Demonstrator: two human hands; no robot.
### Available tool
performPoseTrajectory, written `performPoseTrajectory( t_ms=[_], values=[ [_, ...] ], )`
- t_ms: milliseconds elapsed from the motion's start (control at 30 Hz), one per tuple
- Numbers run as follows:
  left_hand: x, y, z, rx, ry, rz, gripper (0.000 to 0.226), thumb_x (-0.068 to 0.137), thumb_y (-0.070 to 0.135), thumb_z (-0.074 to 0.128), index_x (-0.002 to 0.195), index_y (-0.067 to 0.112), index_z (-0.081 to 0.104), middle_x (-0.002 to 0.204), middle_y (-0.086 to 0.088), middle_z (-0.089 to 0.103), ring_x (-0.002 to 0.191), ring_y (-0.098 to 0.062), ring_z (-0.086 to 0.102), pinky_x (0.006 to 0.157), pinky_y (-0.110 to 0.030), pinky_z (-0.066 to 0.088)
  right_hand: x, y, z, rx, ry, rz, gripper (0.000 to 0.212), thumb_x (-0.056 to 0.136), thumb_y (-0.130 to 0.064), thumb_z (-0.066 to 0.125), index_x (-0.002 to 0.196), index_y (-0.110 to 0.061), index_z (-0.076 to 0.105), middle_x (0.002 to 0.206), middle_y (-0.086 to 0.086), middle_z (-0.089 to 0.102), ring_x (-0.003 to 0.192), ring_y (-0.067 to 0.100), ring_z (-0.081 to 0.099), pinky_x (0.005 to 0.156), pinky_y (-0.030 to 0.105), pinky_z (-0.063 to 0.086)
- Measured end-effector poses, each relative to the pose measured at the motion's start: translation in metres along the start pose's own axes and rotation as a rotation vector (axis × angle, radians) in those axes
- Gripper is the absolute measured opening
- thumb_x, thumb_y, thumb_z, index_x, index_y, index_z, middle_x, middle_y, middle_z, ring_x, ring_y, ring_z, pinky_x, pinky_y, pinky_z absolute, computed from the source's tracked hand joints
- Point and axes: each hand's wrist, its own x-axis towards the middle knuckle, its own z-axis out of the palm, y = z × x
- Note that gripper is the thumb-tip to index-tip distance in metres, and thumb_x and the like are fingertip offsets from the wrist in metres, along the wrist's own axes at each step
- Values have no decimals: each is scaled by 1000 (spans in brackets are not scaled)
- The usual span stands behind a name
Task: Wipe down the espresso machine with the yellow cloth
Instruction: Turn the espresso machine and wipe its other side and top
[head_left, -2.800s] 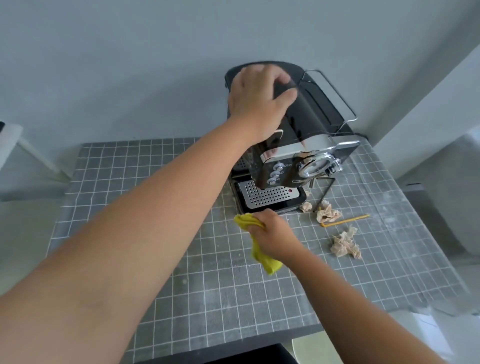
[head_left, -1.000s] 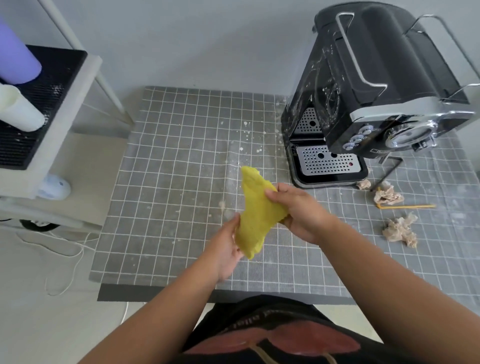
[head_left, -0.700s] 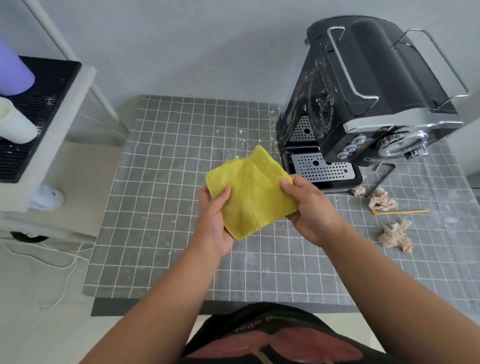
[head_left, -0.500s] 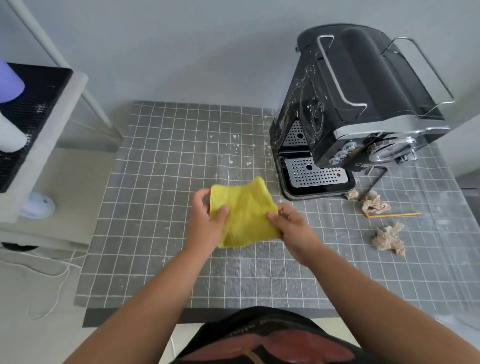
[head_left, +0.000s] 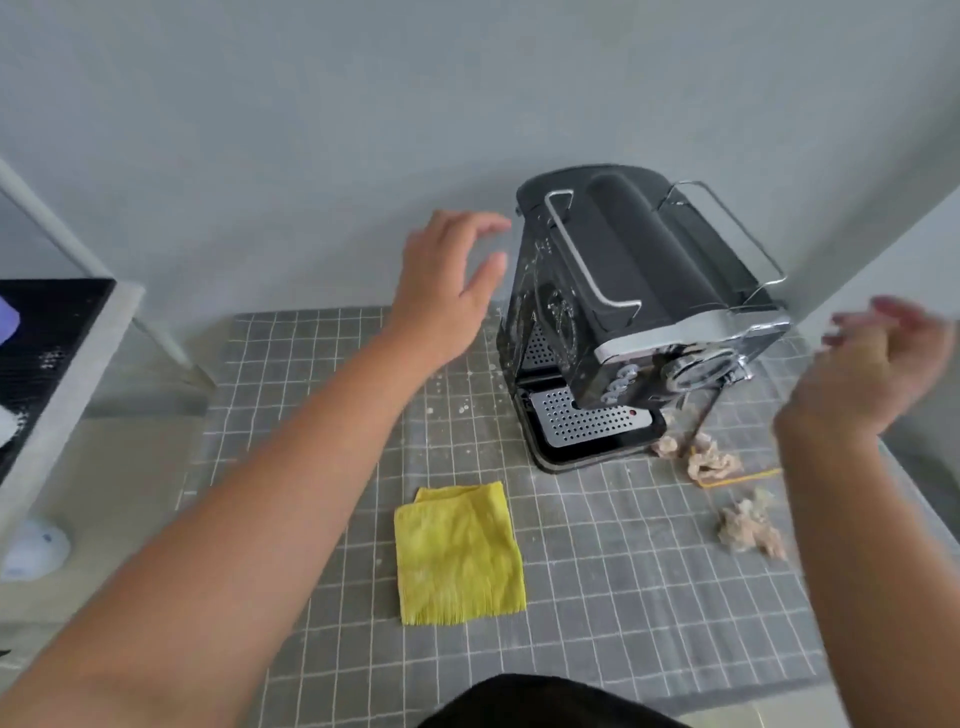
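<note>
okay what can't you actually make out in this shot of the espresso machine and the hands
Head view, the only one:
- Right hand: motion-blurred, finger pose unclear.
- Espresso machine: back and far side hidden by its own body; button markings too small.
- White object at lower left: too blurred to identify.
- Yellow cloth: underside hidden.

One black and silver espresso machine (head_left: 634, 312) with two chrome wire rails on top. One folded square yellow cloth (head_left: 460, 558). One grey grid-patterned mat (head_left: 597, 597). Three crumpled beige paper scraps (head_left: 750, 527). One thin yellow stick (head_left: 740, 477). Two bare hands: one left hand (head_left: 447, 283), one right hand (head_left: 872, 369).
</note>
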Motion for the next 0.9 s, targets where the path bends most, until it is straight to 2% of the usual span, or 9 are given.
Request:
performPoseTrajectory(
  t_ms=[67,133,200,267,433,533,667,767,900],
  values=[
    [39,9,0,28,-67,224,29,97,32,46,117,19,62,113,8,55,111,-12,47,98,-27,27,44,-27,24,-187,-85,-107,24,67,-22,46,86,-25,61,76,0,59,70,18,52,65,33,40],
    [60,11,7,120,-186,395,31,96,40,45,108,22,67,111,5,60,109,-18,50,95,-27,29,68,-47,55,-564,-314,-170,30,78,-29,46,101,-24,65,93,5,65,86,24,58,76,36,47],
    [67,5,14,187,-262,519,32,95,45,47,98,21,69,103,3,63,104,-22,53,91,-35,39,76,-47,82,-928,-553,-216,31,92,-32,46,113,-16,62,111,13,64,103,30,58,83,32,43],
    [70,-2,19,140,-284,556,31,93,45,52,92,17,67,95,1,61,93,-21,55,83,-39,44,73,-43,100,-1072,-661,-219,32,95,-33,47,115,-12,61,114,16,63,105,32,57,81,29,39],
    [82,-7,27,114,-354,566,34,91,50,52,104,21,66,100,-2,54,92,-20,50,84,-38,43,86,-27,110,-1187,-628,-240,26,91,-21,49,106,-7,66,110,16,65,101,33,58,74,27,38],
    [89,-5,29,131,-389,624,37,88,51,53,90,19,69,98,-2,56,89,-21,50,81,-36,43,90,-19,114,-1127,-686,-168,24,90,-18,49,97,-3,66,96,16,67,89,31,60,68,26,38],
    [102,1,31,159,-539,635,48,87,66,42,78,22,59,74,12,52,72,-10,47,74,-33,39,94,-13,120,-991,-668,-147,17,91,-17,54,93,-8,68,90,10,63,82,27,58,69,26,38],
    [106,2,35,277,-515,609,58,87,70,28,65,22,51,60,13,45,64,-8,47,79,-32,25,98,-17,134,-991,-689,-221,16,92,-20,55,91,-14,70,88,6,61,78,23,54,67,24,35],
    [101,7,38,212,-475,578,63,84,75,28,63,21,52,58,10,48,58,-7,47,74,-29,17,111,-23,156,-1020,-754,-385,18,92,-24,54,95,-17,71,85,0,57,81,19,51,71,25,37]
  ],
)
